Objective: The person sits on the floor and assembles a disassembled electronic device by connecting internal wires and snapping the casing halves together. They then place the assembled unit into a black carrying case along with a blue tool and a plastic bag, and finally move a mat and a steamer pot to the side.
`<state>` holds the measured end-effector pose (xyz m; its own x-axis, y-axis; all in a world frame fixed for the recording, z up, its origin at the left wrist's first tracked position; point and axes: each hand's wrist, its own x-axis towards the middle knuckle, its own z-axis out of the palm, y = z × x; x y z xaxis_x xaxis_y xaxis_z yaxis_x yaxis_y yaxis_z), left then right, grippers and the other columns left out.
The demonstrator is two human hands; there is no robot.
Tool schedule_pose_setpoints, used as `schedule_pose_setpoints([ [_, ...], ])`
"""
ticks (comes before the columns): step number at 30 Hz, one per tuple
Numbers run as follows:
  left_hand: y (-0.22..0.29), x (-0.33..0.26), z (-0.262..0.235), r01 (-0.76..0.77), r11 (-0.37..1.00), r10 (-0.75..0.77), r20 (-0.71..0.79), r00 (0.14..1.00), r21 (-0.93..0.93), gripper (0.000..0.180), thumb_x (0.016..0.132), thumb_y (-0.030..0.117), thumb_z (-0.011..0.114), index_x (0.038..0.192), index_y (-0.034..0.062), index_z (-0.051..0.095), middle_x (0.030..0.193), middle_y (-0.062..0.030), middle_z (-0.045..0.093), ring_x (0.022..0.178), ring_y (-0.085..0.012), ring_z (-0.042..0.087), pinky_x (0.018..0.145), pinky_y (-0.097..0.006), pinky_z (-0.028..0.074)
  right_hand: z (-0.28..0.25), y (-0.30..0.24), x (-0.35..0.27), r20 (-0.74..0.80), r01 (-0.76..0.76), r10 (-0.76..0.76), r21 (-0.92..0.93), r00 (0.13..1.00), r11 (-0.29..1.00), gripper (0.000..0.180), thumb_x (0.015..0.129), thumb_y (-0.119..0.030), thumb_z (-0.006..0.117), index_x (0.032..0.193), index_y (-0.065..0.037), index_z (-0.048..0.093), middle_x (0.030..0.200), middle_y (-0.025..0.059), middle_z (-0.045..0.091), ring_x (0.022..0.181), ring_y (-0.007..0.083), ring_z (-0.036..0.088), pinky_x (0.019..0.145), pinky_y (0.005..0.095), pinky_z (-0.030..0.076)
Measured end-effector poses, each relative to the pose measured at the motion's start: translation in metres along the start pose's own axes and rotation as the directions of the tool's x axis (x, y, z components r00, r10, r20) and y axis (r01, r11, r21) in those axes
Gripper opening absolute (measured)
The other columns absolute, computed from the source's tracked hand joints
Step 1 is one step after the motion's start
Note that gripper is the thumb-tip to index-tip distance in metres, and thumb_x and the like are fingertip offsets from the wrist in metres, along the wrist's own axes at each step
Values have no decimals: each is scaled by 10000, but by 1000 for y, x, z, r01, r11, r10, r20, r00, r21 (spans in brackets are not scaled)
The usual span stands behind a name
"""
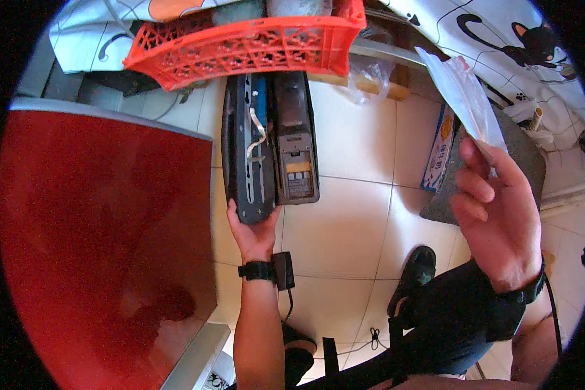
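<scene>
My left hand (pixel 255 235) is closed round the near end of a long black slotted housing (pixel 237 162), thumb and fingers on its two sides. A pale flat ribbon cable (pixel 257 133) lies along the housing, beside a blue strip. Right against it is a second black casing (pixel 297 117) with an open recess at its near end. On the right, my right hand (pixel 497 208) is raised, pinching the lower end of a flat, translucent whitish plastic bag (pixel 468 97) between thumb and fingers. What the bag holds, if anything, I cannot make out.
A red plastic crate (pixel 247 49) stands just beyond the housings. At the left is a large glossy red panel (pixel 104 247). A crumpled clear bag (pixel 368 81) lies past the tiled floor (pixel 331 240). A blue-and-white box (pixel 437 149) leans by a grey board (pixel 533 159).
</scene>
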<state>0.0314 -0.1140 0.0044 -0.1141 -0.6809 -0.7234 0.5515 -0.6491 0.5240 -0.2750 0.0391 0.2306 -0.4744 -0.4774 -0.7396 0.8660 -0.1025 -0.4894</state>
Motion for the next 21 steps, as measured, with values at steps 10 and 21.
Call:
schedule_pose_setpoints([
  [10, 9, 33, -8, -30, 989, -1, 209, 978, 145, 595, 967, 602, 494, 1366, 168, 576, 1398, -99, 590, 1290, -337, 515, 1102, -614, 352, -116, 23, -118, -58, 145, -146, -10, 988, 989, 219, 992, -176, 580, 1157, -30, 575, 981, 68, 694, 572, 66, 451, 458, 212, 354],
  [21, -2, 129, 79, -162, 981, 105, 400, 910, 111, 677, 935, 683, 494, 1389, 182, 530, 1443, -39, 531, 1309, -271, 473, 1140, -559, 298, -125, 49, -155, -195, 225, -222, -6, 955, 974, 203, 980, -200, 588, 1092, -33, 606, 883, 70, 686, 517, 87, 437, 462, 231, 341],
])
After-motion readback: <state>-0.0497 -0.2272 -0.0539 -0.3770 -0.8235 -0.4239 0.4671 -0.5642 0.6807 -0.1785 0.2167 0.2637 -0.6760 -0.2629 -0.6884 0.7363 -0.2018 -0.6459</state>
